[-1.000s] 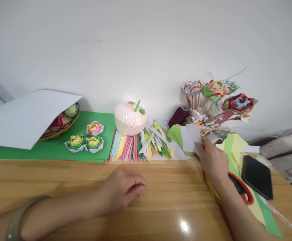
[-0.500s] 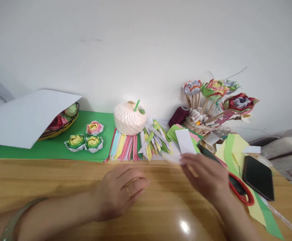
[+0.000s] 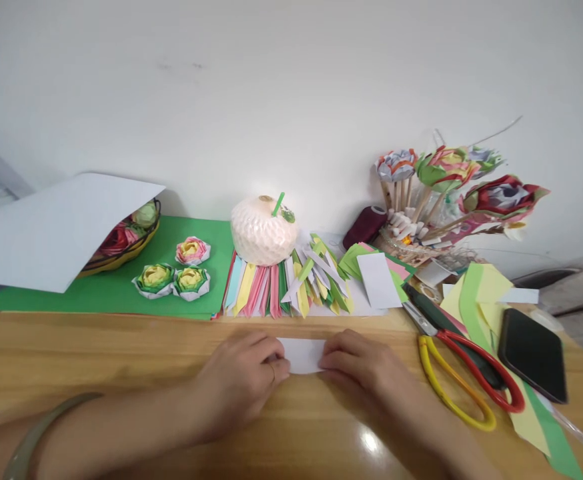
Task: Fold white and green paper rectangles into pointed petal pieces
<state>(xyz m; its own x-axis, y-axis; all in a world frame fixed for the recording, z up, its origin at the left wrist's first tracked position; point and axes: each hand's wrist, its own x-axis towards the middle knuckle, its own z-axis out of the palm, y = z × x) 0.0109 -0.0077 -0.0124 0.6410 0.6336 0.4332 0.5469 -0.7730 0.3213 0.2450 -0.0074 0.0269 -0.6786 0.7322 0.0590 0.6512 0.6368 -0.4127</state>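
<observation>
Between my two hands a small white paper rectangle lies at the front middle of the wooden table. My left hand pinches its left end, and my right hand grips the right end. Beyond them sit folded coloured paper strips, and to their right a heap of loose folded pieces. A stack of cut paper with a white sheet on top lies farther right. Scissors with one red and one yellow handle rest beside my right hand.
On a green sheet at left stand several paper flowers and a basket under a large white sheet. A white textured pot, a purple thread spool, flowers on sticks and a phone are also here.
My right hand has brought a white paper piece from beside the stack to the table's middle. My left hand has closed on its other end. The scissors are now fully uncovered.
</observation>
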